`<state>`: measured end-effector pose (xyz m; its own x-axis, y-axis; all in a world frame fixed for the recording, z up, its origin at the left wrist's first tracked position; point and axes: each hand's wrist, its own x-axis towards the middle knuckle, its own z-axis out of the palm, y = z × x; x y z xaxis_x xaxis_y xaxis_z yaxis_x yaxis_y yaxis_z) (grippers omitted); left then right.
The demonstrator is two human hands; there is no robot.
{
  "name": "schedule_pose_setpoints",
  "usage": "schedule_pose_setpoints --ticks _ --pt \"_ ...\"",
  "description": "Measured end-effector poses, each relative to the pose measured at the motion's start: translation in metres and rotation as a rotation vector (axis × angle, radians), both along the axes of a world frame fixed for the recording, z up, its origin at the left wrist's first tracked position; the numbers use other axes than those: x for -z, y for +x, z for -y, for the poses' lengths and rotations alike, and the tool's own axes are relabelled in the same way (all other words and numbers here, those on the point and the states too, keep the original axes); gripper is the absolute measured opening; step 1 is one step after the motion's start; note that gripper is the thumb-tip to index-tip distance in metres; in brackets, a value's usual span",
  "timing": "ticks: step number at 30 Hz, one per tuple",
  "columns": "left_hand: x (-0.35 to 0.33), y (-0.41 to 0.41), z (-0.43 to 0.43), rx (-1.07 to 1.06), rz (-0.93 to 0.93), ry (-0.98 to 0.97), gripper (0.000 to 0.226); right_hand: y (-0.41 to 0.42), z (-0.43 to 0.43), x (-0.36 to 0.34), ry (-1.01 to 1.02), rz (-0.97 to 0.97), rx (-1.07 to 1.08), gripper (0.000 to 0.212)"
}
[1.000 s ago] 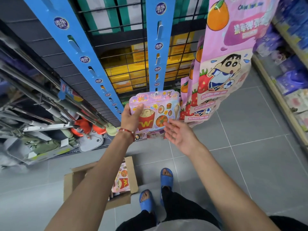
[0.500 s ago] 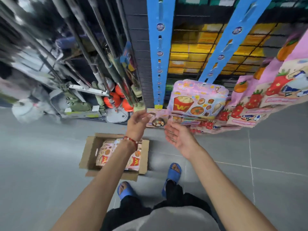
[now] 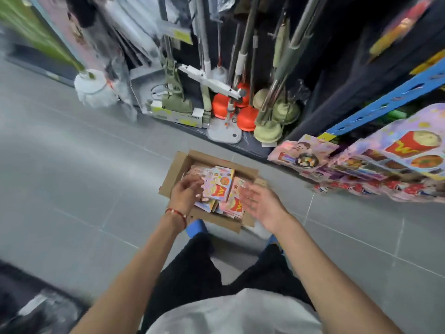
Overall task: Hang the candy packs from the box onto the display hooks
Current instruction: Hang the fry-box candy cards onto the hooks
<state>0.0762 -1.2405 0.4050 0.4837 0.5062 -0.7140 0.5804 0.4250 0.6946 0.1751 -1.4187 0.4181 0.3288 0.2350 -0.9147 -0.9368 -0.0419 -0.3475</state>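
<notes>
One cardboard box [image 3: 175,169]. Candy packs [image 3: 220,186] inside: overlapping heap, two fries prints showing, full count unclear. Two hands: left hand [image 3: 185,194], right hand [image 3: 261,206]. One red bracelet [image 3: 175,213]. Two blue slippers [image 3: 196,229]. Three orange plungers [image 3: 246,116]. At least three olive plungers [image 3: 268,131]. One white mop head [image 3: 92,89]. One white flat mop plate [image 3: 225,136]. One blue hook strip [image 3: 385,102]. Hung packs [image 3: 409,150]: stacked, blurred, uncountable.

Grey tiled floor [image 3: 72,177] fills most of the frame. An open cardboard box [image 3: 169,182] sits on it at centre. Along the upper edge stand orange plungers [image 3: 245,118], olive ones [image 3: 267,132] and what may be a white mop head [image 3: 92,89], blurred.
</notes>
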Motion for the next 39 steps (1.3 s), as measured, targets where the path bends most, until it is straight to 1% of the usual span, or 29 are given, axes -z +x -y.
schedule_pose_setpoints --ticks 2,4,7,10,14,16,20,21,22,23,24,25,26,28,29,31,33,34,35,37,38,39 --pt "0.016 -0.017 -0.028 0.022 -0.043 -0.009 0.022 -0.011 -0.023 0.014 -0.03 -0.032 0.017 0.013" --pt "0.031 -0.031 -0.049 0.013 -0.086 -0.027 0.024 -0.018 -0.042 0.03 -0.057 -0.056 0.029 0.016" --pt "0.06 -0.045 -0.07 0.014 -0.152 -0.057 0.018 -0.022 -0.06 0.06 -0.11 -0.068 0.015 0.02" --pt "0.101 -0.051 -0.08 -0.036 -0.196 -0.104 0.013 -0.021 -0.072 0.103 -0.182 -0.055 -0.047 0.017" --pt "0.179 -0.057 -0.082 -0.107 -0.299 -0.164 0.01 -0.018 -0.083 0.175 -0.292 -0.007 -0.159 0.01" --pt "0.224 -0.058 -0.079 -0.137 -0.335 -0.185 0.009 -0.014 -0.086 0.219 -0.345 0.026 -0.22 0.011" --pt "0.32 -0.056 -0.072 -0.171 -0.432 -0.199 0.021 -0.004 -0.093 0.314 -0.447 0.071 -0.282 0.011" --pt "0.344 -0.056 -0.073 -0.179 -0.444 -0.188 0.019 -0.001 -0.095 0.338 -0.461 0.089 -0.287 0.012" --pt "0.367 -0.055 -0.074 -0.165 -0.451 -0.168 0.012 0.002 -0.096 0.361 -0.484 0.113 -0.308 0.013" --pt "0.393 -0.056 -0.076 -0.139 -0.478 -0.149 0.022 0.004 -0.098 0.382 -0.507 0.141 -0.346 0.012" --pt "0.414 -0.054 -0.079 -0.102 -0.511 -0.14 0.043 0.007 -0.1 0.402 -0.525 0.17 -0.387 0.011" --pt "0.435 -0.052 -0.082 -0.097 -0.531 -0.133 0.055 0.009 -0.101 0.423 -0.542 0.204 -0.42 0.009" --pt "0.455 -0.049 -0.086 -0.087 -0.545 -0.115 0.056 0.012 -0.103 0.441 -0.559 0.235 -0.449 0.007" --pt "0.491 -0.043 -0.092 -0.069 -0.584 -0.079 0.049 0.014 -0.107 0.475 -0.589 0.28 -0.502 0.029" --pt "0.511 -0.041 -0.094 -0.09 -0.592 -0.083 0.052 0.015 -0.109 0.491 -0.596 0.292 -0.513 0.04" --pt "0.54 -0.033 -0.099 -0.173 -0.607 -0.14 0.074 0.013 -0.116 0.518 -0.613 0.271 -0.495 0.065" --pt "0.565 -0.026 -0.102 -0.226 -0.622 -0.201 0.096 0.01 -0.124 0.54 -0.694 0.23 -0.496 0.103" --pt "0.575 -0.023 -0.103 -0.235 -0.615 -0.217 0.103 0.009 -0.131 0.546 -0.75 0.225 -0.533 0.116" --pt "0.588 -0.021 -0.104 -0.252 -0.606 -0.225 0.115 0.008 -0.137 0.552 -0.797 0.22 -0.568 0.123" --pt "0.613 -0.022 -0.106 -0.265 -0.637 -0.232 0.142 0.005 -0.15 0.562 -0.86 0.186 -0.608 0.128" --pt "0.617 -0.02 -0.105 -0.265 -0.647 -0.239 0.146 0.003 -0.157 0.564 -0.879 0.166 -0.618 0.13" --pt "0.623 -0.022 -0.105 -0.276 -0.642 -0.261 0.143 0.001 -0.163 0.567 -0.904 0.163 -0.624 0.13"
